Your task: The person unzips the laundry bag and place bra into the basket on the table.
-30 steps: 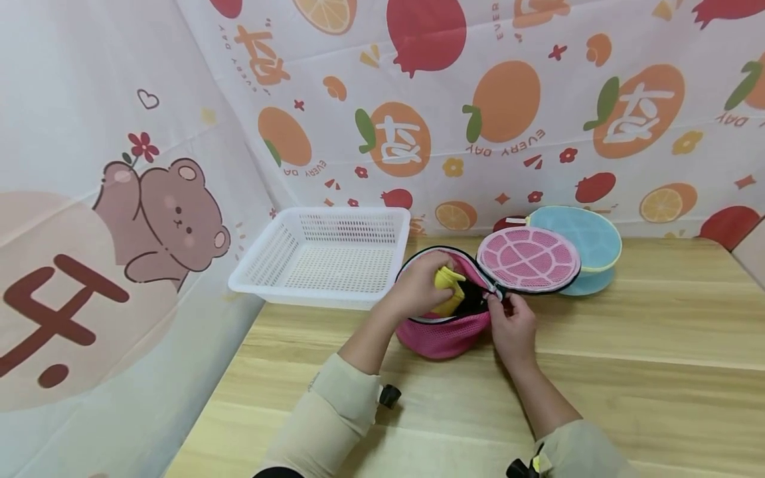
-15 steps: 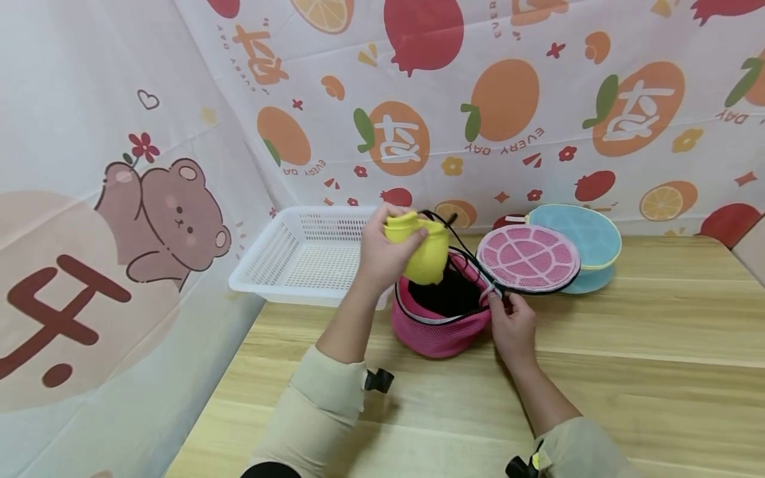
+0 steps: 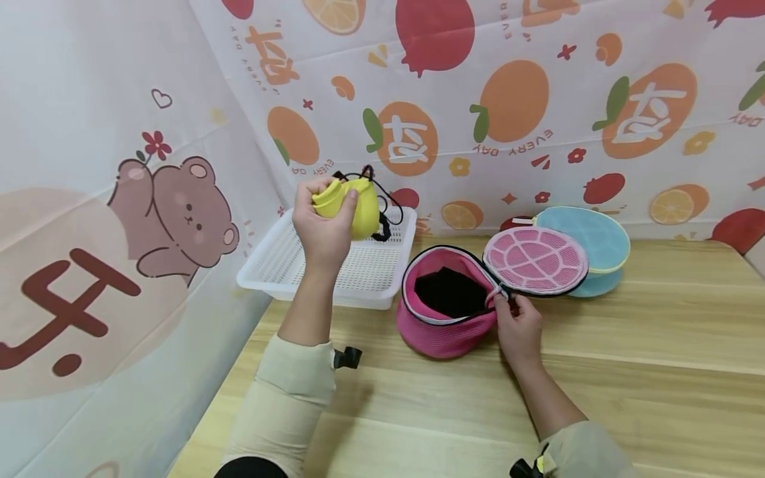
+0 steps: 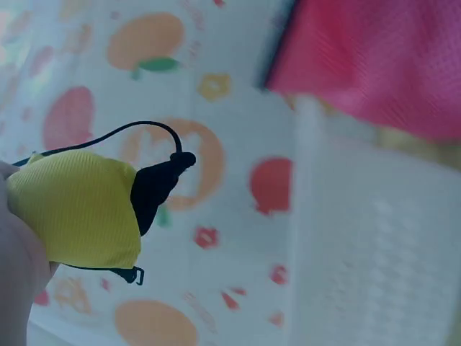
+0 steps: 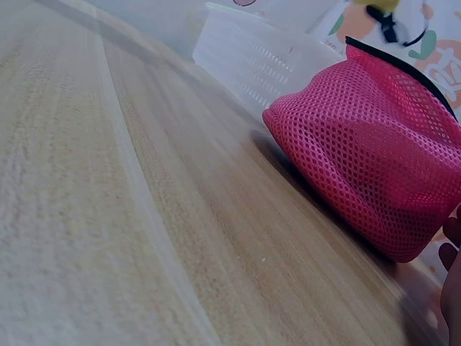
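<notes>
"What was that, left of centre in the head view?"

"A yellow garment (image 3: 364, 214), ribbed and bunched up, with thin black straps (image 3: 384, 231) trailing from its right side. The left hand (image 3: 323, 229) gripped it in the air."

"Any fastening on it?"

"In the left wrist view, a small black clasp (image 4: 137, 275) showed at its lower edge."

"And the pink mesh bag (image 3: 445, 338)?"

"It stood upright just right of the middle, black-edged and unzipped, with black cloth (image 3: 451, 293) inside. Its round lid (image 3: 536, 260), with paler pink segments, lay open to the right, and the right hand (image 3: 518, 328) pinched the rim on that side."
</notes>
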{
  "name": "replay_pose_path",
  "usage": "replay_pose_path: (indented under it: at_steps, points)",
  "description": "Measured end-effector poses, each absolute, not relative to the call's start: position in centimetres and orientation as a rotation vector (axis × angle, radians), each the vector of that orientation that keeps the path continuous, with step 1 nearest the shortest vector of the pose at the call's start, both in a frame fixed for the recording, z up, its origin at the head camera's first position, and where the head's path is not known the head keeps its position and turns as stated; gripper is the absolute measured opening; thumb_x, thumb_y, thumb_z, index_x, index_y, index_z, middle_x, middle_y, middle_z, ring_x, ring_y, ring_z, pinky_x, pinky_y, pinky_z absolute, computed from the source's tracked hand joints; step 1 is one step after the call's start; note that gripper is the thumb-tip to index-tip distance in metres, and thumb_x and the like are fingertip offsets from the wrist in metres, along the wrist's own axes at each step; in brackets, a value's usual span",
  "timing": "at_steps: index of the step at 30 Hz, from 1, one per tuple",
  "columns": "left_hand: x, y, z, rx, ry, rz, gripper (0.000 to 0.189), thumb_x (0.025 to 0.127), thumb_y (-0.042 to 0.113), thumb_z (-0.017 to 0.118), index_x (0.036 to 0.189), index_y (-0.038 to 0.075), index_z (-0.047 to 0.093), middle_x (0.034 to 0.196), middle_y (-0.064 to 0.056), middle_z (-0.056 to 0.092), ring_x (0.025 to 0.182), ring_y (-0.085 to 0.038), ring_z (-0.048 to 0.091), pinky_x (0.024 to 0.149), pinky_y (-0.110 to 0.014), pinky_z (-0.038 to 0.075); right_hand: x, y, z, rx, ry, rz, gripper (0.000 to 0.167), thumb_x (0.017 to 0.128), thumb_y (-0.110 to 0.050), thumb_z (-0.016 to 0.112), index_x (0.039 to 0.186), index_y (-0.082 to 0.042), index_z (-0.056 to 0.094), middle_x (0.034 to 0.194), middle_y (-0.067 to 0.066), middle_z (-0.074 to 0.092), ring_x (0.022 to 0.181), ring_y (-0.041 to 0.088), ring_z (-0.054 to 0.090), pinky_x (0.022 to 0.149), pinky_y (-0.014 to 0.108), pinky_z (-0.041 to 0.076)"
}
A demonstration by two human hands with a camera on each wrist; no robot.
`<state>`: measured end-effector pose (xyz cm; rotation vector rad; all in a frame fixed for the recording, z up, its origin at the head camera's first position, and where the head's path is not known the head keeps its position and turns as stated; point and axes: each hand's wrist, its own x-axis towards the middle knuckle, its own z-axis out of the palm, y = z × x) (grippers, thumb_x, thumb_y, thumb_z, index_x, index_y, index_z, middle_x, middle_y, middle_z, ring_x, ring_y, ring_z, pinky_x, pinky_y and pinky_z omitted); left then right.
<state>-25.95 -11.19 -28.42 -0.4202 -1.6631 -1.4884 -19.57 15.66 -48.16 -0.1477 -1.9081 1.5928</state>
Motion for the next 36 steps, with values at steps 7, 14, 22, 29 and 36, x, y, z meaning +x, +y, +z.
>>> replay_pose_path:
  at_steps: [7, 14, 22, 29, 36]
  points:
    - [-27.6, -13.7, -31.9, -0.172, -2.321, -1.126, 0.031, 0.086, 0.017, 0.078, 0.104, 0.005, 0.057, 0.093, -0.013, 0.065, 0.075, -0.025, 0.06, 0.062, -0.035, 0.053, -19.4, 15.7, -48.4, -0.164, -1.926, 1.585, 0.016, 0.094, -0.008, 0.067, 0.082, 0.003, 0.068, 0.07, 0.001, 0.059, 0.061, 0.004, 0.05, 0.054, 0.015, 0.04]
    - [-28.5, -14.0, -34.7, -0.117, -2.706, -0.824, 0.059, 0.091, 0.037, 0.074, 0.138, 0.009, 0.053, 0.129, -0.016, 0.057, 0.104, -0.033, 0.06, 0.082, -0.05, 0.053, -19.3, 15.7, -48.6, -0.165, -1.92, 1.613, 0.014, 0.094, -0.008, 0.069, 0.083, 0.002, 0.07, 0.07, 0.0, 0.06, 0.061, 0.003, 0.051, 0.053, 0.015, 0.041]
    - [-28.4, -13.9, -36.1, 0.026, -3.059, -0.59, 0.083, 0.094, 0.046, 0.068, 0.158, 0.008, 0.03, 0.151, -0.025, 0.041, 0.127, -0.048, 0.052, 0.099, -0.064, 0.044, -19.5, 15.6, -48.2, -0.138, -1.914, 1.619, 0.014, 0.094, -0.007, 0.069, 0.084, 0.003, 0.07, 0.071, 0.001, 0.06, 0.062, 0.004, 0.051, 0.054, 0.015, 0.041]
    - [-27.5, -13.2, -36.3, -0.044, -3.157, -0.485, 0.056, 0.1, 0.044, 0.058, 0.143, 0.008, 0.055, 0.142, -0.016, 0.058, 0.129, -0.039, 0.054, 0.097, -0.061, 0.046, -19.6, 15.6, -48.3, -0.121, -1.913, 1.625, 0.014, 0.094, -0.006, 0.068, 0.082, 0.001, 0.069, 0.071, -0.001, 0.06, 0.062, 0.007, 0.052, 0.053, 0.016, 0.041]
    - [-25.0, -8.2, -34.8, -0.541, -2.699, -0.625, 0.026, 0.098, 0.023, 0.066, 0.119, 0.01, 0.072, 0.119, -0.008, 0.071, 0.109, -0.027, 0.066, 0.084, -0.045, 0.056, -19.6, 15.7, -48.3, -0.137, -1.917, 1.625, 0.014, 0.094, -0.006, 0.068, 0.085, 0.004, 0.071, 0.074, 0.005, 0.063, 0.066, 0.004, 0.052, 0.057, 0.014, 0.042]
